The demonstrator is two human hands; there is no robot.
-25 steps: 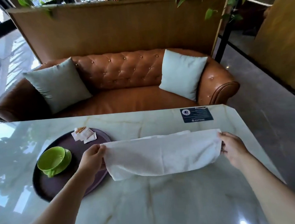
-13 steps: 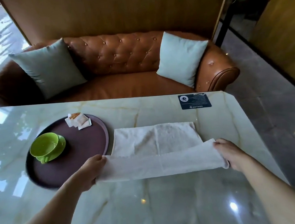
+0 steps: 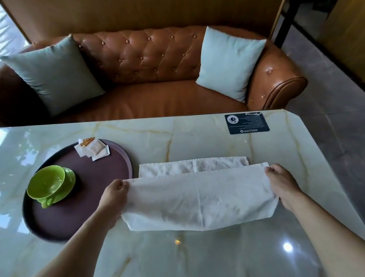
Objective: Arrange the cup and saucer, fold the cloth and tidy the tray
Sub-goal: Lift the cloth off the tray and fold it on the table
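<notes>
A white cloth [image 3: 197, 196] lies on the marble table, its near part lifted and doubled over toward the far edge. My left hand [image 3: 113, 201] pinches its left corner and my right hand [image 3: 281, 181] pinches its right corner. A strip of the lower layer shows beyond the raised edge. To the left, a round brown tray [image 3: 72, 217] holds a green cup [image 3: 47, 184] sitting on a green saucer [image 3: 69, 185], handle toward me. Several paper sachets [image 3: 93, 148] lie at the tray's far rim.
A dark card [image 3: 247, 123] lies flat near the table's far right corner. A brown leather sofa [image 3: 160, 95] with two pale cushions stands right behind the table. The table's right edge slants toward the grey floor [image 3: 348, 142].
Both hands set the hanging cloth's far end on the table, drew the held edge toward me, and now carry it forward over the lower layer. The camera tilted down.
</notes>
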